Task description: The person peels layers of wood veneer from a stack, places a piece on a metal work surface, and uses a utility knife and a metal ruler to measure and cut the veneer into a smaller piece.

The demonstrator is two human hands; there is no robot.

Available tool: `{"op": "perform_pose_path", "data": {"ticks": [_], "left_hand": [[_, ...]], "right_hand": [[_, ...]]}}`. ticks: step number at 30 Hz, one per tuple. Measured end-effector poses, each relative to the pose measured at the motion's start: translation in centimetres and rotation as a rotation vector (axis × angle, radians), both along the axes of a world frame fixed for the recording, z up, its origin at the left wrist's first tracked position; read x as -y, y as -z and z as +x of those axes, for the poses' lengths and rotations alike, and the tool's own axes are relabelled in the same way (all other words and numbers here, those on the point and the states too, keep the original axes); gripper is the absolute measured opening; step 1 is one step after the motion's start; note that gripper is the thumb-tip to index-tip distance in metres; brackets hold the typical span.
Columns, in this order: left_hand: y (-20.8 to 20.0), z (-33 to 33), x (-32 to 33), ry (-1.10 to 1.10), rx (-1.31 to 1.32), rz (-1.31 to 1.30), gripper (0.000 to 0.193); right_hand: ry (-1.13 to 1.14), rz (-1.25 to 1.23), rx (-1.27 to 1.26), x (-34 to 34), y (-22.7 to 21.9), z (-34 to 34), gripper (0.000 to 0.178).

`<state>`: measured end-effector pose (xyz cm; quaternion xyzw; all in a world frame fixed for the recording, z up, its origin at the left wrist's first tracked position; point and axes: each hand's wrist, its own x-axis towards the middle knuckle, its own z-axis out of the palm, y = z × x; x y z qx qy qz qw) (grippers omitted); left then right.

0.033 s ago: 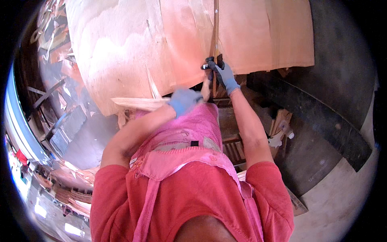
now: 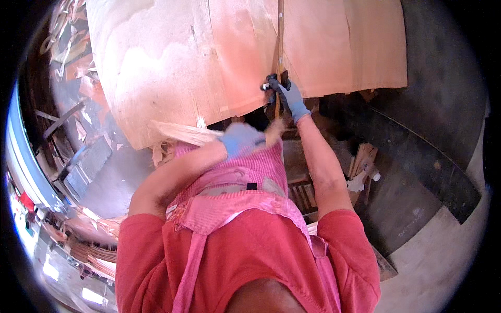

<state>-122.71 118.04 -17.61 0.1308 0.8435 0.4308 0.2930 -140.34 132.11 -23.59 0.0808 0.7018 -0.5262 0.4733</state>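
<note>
Fingers of right hand (image 2: pixel 292 98) wrap a brown stick (image 2: pixel 281 36) pointing 12 o'clock. Left hand (image 2: pixel 240 141), at right's 8 o'clock, grips a blurry tan piece (image 2: pixel 274 131).

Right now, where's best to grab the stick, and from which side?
Probably the near end of the stick, from the person's own side: it's long and thin, points toward them, and pokes past the sheet there, so fingers could wrap around it. The right hand is there.
</note>
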Motion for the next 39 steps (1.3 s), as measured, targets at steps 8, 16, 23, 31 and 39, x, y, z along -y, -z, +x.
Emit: {"op": "perform_pose_path", "data": {"ticks": [8,16,23,31,39], "left_hand": [[-3.9,9.6,9.1,-0.614,0.204,-0.196,0.021],[-0.6,35.2,12.8,-1.089,0.515,-0.532,0.016],[0.0,41.0,2.7,-1.431,0.931,-0.449,0.025],[-1.4,42.8,-7.4,-1.753,0.865,-0.424,0.024],[0.8,45.4,-18.4,-2.421,0.501,-0.164,0.025]], "right_hand": [[0.04,0.026,-0.228,-4.6,-0.3,-1.2,0.036],[0.315,0.146,-0.358,0.9,-11.8,-2.4,0.031],[0.01,0.042,-0.397,9.3,-12.4,-2.1,0.045],[-0.182,0.022,-0.439,18.2,-13.6,-1.9,0.047],[-0.43,-0.23,-0.358,21.2,-22.4,9.6,0.048]]}}
